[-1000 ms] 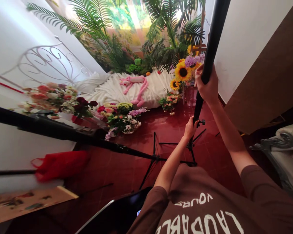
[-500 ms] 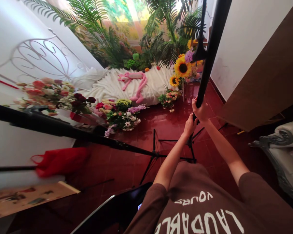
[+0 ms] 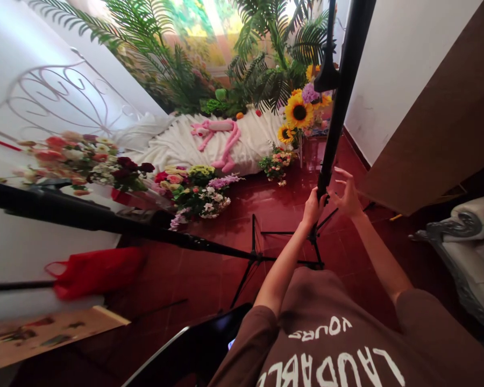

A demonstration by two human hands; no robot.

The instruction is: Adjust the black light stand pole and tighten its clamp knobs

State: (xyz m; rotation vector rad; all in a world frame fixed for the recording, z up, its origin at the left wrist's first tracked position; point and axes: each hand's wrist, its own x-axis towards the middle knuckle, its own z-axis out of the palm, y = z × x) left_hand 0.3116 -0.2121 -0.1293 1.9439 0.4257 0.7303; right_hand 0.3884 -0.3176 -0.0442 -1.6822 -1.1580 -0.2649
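A black stand pole [image 3: 341,97] rises from a tripod base on the red tiled floor toward the top right. My left hand [image 3: 312,208] is wrapped round the pole's lower part, near a small knob. Just right of the pole is my right hand [image 3: 347,196], its fingers apart and curved, holding nothing. Its fingertips come close to the knob; whether the thumb touches it I cannot tell. A second black pole [image 3: 145,232] slants from the left edge to another tripod base [image 3: 256,257].
A white draped bed [image 3: 250,145] bears a pink plush toy [image 3: 226,141]. Flower bunches [image 3: 207,196] and sunflowers [image 3: 298,113] stand around it. A red bag [image 3: 97,271] lies at left, a carved sofa [image 3: 474,231] at right, a brown panel [image 3: 431,134] beside the right wall.
My right hand has let go of the pole and moved right and slightly down, its fingers opening. My left hand stays on the pole. The view has shifted slightly.
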